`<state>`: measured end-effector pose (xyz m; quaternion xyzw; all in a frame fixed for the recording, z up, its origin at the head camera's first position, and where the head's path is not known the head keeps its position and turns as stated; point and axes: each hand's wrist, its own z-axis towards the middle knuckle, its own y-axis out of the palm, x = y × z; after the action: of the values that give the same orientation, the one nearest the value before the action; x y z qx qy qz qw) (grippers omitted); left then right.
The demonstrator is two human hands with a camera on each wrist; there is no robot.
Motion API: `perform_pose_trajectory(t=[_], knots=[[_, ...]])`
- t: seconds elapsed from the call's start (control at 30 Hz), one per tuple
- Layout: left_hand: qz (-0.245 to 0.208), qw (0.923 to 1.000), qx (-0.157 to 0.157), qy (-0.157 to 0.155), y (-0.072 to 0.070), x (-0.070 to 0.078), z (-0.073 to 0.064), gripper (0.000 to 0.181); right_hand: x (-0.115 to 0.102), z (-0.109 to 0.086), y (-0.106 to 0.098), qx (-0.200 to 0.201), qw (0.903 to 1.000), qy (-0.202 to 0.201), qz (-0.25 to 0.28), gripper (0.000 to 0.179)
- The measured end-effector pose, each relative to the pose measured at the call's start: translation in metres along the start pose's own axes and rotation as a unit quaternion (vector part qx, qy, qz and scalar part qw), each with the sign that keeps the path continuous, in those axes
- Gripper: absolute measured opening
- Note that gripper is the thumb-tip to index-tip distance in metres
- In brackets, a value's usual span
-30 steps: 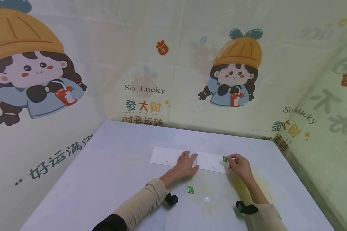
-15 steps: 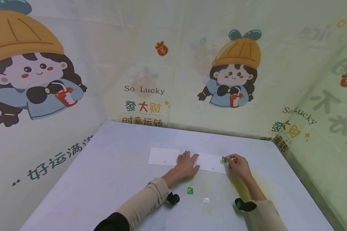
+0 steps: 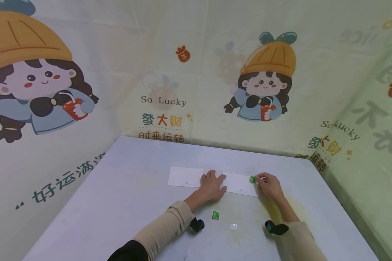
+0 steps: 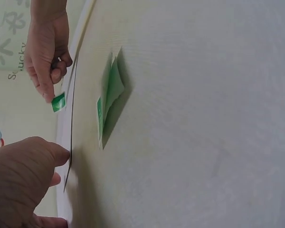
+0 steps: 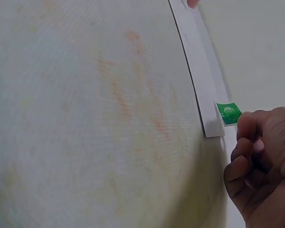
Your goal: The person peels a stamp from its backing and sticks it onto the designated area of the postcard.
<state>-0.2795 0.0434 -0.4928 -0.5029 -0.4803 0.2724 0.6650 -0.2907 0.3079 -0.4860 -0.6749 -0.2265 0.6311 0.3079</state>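
My right hand (image 3: 270,187) pinches a small green postage stamp (image 3: 252,179) by its edge, close over the right end of a white envelope (image 3: 236,182). In the right wrist view, the stamp (image 5: 228,114) shows its green printed face, tilted above the paper, with the other fingers curled in behind. My left hand (image 3: 211,186) is spread, thumb and fingertips pressing at the left end of that envelope. To its left lies another white envelope (image 3: 183,177), partly covered by the left fingers.
Nearer me on the white table (image 3: 94,217) lie a second green stamp (image 3: 215,215) and a small white paper piece (image 3: 233,227). In the left wrist view, a creased green-and-white paper (image 4: 111,95) stands up from the table. Printed cloth walls (image 3: 209,90) border the table.
The stamp in my right hand has shifted very slightly left over the envelope's end. The left envelope has slid slightly left; my left hand keeps pressing in nearly the same place.
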Motion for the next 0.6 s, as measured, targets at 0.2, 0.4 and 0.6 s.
perform_pose_trajectory(t=[0.2, 0.4, 0.6], knots=[[0.014, 0.9999, 0.004, 0.004, 0.0012, 0.0001, 0.0002, 0.051, 0.0019, 0.0025, 0.0009, 0.005, 0.9998, -0.008, -0.015, 0.031], [0.019, 0.9998, 0.008, 0.009, -0.0018, 0.0015, -0.0026, 0.049, 0.0059, 0.0057, 0.0032, 0.013, 0.9991, -0.021, -0.034, 0.029], [0.02, 0.9997, 0.007, 0.009, -0.0022, 0.0007, -0.0034, 0.048, 0.0066, 0.0078, 0.0048, 0.027, 0.9979, -0.043, -0.041, 0.027]])
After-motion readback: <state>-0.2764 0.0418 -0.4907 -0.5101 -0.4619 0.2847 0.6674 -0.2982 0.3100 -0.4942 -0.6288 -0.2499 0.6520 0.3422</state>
